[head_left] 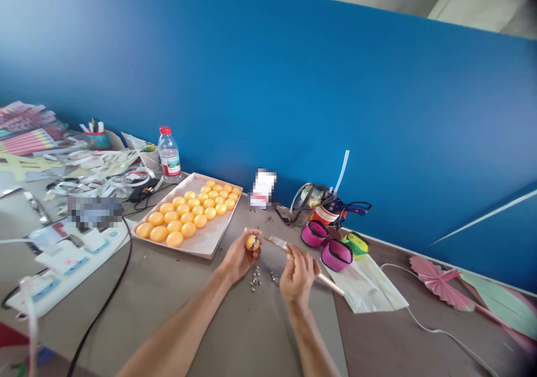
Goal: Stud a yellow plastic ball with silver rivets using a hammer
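My left hand [240, 257] is closed round a small orange ball [252, 243] with a dark mark on it, held just above the table. My right hand [297, 276] grips a thin tool with a light wooden handle [329, 283]; its metal tip [277, 243] points left, close to the ball. Below the two hands several small metal bits [255, 279] lie scattered on the grey table [176, 298]. To the left stands a shallow tray [210, 243] holding several rows of orange balls [188, 212].
A water bottle [169, 154] stands behind the tray. Pink round cases [335, 254], a bag with cords [310, 201] and a white packet [364, 290] lie to the right. Paper strips, cards and a black cable [104, 304] cover the left. A blue wall [293, 86] backs the table.
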A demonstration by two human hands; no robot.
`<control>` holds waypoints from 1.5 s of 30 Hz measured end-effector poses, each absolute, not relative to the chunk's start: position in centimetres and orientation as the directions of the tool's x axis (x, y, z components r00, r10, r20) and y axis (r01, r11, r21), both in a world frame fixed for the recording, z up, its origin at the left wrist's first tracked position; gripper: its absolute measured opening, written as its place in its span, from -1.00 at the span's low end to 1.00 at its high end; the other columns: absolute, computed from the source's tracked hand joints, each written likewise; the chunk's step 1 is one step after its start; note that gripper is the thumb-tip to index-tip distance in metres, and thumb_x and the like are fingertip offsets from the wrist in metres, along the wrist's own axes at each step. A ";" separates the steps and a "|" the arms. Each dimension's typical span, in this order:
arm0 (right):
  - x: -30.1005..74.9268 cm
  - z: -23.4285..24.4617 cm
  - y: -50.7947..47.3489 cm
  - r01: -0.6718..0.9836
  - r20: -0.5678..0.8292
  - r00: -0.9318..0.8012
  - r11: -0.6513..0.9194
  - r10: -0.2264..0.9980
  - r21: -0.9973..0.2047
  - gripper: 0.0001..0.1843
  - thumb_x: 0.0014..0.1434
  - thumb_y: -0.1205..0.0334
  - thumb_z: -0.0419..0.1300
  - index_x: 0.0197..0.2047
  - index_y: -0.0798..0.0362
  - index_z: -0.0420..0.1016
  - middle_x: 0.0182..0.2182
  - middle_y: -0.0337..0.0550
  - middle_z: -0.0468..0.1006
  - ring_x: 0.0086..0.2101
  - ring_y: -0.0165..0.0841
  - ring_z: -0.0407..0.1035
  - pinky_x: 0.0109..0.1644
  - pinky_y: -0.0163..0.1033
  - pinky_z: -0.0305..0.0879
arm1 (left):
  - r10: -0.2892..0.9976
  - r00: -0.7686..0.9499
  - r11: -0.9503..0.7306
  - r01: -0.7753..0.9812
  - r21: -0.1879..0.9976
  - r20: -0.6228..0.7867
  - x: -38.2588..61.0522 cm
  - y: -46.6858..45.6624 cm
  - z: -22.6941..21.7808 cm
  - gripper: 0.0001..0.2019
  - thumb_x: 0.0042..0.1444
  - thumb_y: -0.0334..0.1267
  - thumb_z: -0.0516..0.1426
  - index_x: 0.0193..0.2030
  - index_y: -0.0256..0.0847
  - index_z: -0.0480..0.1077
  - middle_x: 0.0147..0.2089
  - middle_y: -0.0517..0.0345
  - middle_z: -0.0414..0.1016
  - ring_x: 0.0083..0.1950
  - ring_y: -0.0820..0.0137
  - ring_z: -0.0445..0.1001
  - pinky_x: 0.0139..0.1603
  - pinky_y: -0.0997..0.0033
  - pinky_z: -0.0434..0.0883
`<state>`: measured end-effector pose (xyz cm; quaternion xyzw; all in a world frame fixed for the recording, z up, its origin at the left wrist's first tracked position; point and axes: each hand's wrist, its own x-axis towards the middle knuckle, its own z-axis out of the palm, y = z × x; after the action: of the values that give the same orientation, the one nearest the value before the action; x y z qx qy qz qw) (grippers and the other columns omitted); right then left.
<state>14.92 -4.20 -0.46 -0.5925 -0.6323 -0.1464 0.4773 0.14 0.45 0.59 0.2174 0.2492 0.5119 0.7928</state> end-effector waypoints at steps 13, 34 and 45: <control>14.6 -0.3 -4.4 0.882 0.763 0.105 0.295 0.638 -0.367 -0.74 0.22 0.33 -0.09 -0.13 0.08 0.37 -0.29 -0.07 0.51 -0.28 -0.32 0.32 -0.13 -0.16 0.01 | 0.920 0.323 0.387 -0.679 0.623 -0.220 0.3 0.6 0.3 -0.62 0.02 0.08 0.06 -0.40 -0.26 0.24 -0.62 0.28 0.22 -0.67 0.58 0.14 -0.63 0.56 0.06; 14.0 -0.4 -4.8 0.897 0.746 0.069 0.287 0.663 -0.338 -0.74 0.21 0.32 -0.07 -0.12 0.04 0.38 -0.28 -0.09 0.51 -0.27 -0.33 0.32 -0.11 -0.16 -0.03 | 0.909 0.318 0.415 -0.732 0.540 -0.268 0.4 0.7 0.5 -0.77 0.09 -0.12 0.06 -0.32 -0.28 0.31 -0.54 0.19 0.29 -0.59 0.55 0.27 -0.54 0.56 0.23; 14.5 -0.4 -4.5 0.900 0.789 0.134 0.260 0.600 -0.350 -0.75 0.22 0.31 -0.07 -0.11 0.08 0.38 -0.26 -0.04 0.50 -0.25 -0.30 0.31 -0.13 -0.15 -0.01 | 0.891 0.382 0.454 -0.770 0.447 -0.246 0.5 0.7 0.6 -0.82 0.12 -0.19 0.03 -0.27 -0.28 0.31 -0.48 0.12 0.33 -0.52 0.50 0.32 -0.50 0.52 0.25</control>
<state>14.55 -4.54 -0.42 -0.5870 -0.6386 -0.1590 0.4716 0.52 0.68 0.60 0.1304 0.2304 0.5058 0.8210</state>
